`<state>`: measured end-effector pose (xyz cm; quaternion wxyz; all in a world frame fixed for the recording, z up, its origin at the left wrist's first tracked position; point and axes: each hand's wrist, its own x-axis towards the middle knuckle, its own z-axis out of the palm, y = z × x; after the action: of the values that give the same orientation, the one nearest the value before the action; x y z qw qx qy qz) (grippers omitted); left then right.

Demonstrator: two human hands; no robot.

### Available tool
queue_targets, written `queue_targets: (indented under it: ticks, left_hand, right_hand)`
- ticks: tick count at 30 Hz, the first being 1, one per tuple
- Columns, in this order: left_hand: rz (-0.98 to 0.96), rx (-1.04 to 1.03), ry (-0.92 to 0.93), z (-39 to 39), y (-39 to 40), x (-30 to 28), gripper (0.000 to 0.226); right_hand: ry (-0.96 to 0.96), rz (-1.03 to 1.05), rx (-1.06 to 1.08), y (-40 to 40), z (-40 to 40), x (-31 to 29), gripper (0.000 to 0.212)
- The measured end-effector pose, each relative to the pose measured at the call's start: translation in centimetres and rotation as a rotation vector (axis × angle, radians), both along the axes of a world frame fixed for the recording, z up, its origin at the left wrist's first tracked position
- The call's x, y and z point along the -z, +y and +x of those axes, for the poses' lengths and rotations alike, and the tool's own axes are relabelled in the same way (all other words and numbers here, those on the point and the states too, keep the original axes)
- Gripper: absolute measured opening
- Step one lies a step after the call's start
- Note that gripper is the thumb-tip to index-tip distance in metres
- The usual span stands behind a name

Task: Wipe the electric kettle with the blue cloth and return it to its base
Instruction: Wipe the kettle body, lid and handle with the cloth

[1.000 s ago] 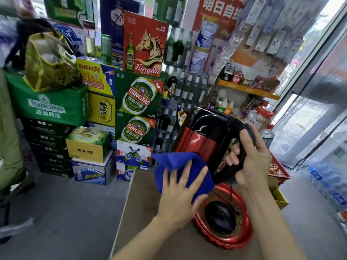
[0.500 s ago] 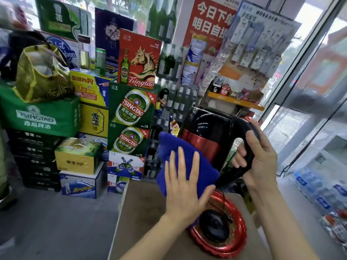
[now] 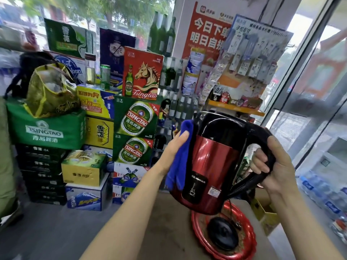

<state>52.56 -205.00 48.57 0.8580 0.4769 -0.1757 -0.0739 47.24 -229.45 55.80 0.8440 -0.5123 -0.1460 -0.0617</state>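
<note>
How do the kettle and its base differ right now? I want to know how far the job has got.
The kettle is held up in the air, while the base lies flat in the red tray. The kettle is tall, with a red body and a black top; the base is a low, all-black disc. The kettle is being handled, right hand on its handle and left hand pressing the blue cloth against its side; the base is untouched. Both have black plastic parts.

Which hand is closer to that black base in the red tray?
Right. The right hand grips the kettle handle almost above the base; the left hand presses the cloth on the kettle's far side, higher and further left.
</note>
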Motion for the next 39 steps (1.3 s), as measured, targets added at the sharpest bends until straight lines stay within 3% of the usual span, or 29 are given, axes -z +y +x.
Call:
queue_targets:
  ticks: [3, 6, 10, 16, 18, 21, 23, 26, 30, 32, 35, 37, 39]
  left_hand:
    - [0.015, -0.049, 0.047, -2.6, -0.5, 5.1, 0.084]
    - [0.303, -0.368, -0.087, -6.4, -1.5, 6.8, 0.077]
    - [0.553, -0.511, -0.313, -7.9, -1.1, 4.0, 0.088]
    - [0.724, -0.582, -0.536, -5.2, 0.1, -2.5, 0.088]
    - [0.937, -0.749, -0.678, -6.6, -1.9, -2.0, 0.085]
    - [1.361, -1.003, -0.963, -8.3, -5.0, 1.6, 0.073]
    - [1.522, -1.051, -1.019, -7.5, -5.0, 2.7, 0.069]
    - [1.565, -1.065, -0.967, -5.8, -5.8, -0.8, 0.07]
    - [1.529, -1.127, -0.819, -4.3, -7.6, -8.1, 0.081]
    - [1.558, -1.143, -0.895, -5.5, -7.5, -6.7, 0.084]
    - [1.615, -1.043, -1.093, -9.2, -6.2, 1.3, 0.083]
    - [1.634, -0.96, -1.091, -9.5, -5.0, 3.9, 0.079]
    - [1.512, -0.957, -1.027, -8.5, -4.7, 2.0, 0.076]
  right_hand:
    - [0.007, -0.003, 0.041, -0.9, 0.7, 0.1, 0.051]
    - [0.033, -0.041, 0.043, -1.5, 1.5, 0.2, 0.03]
    - [0.068, -0.05, -0.064, -1.6, 2.4, -0.3, 0.034]
    - [0.026, 0.134, -0.071, -1.0, 2.9, 0.2, 0.031]
    - [0.012, 0.138, -0.033, -0.7, 3.3, -0.2, 0.031]
    - [-0.006, 0.11, -0.065, 0.4, 3.7, -1.0, 0.054]
    - [-0.025, 0.09, -0.077, 1.4, 3.9, -1.1, 0.047]
    - [-0.025, 0.081, -0.112, 1.1, 3.5, -1.0, 0.044]
    - [0.003, 0.099, -0.166, 1.3, 3.3, -0.4, 0.065]
    - [-0.019, 0.125, -0.174, 0.8, 3.2, -0.5, 0.076]
    - [-0.053, 0.126, -0.175, -0.6, 3.1, -1.2, 0.077]
    - [-0.058, 0.107, -0.175, -1.0, 3.1, -1.2, 0.073]
    - [-0.041, 0.103, -0.197, -1.2, 3.3, -0.7, 0.063]
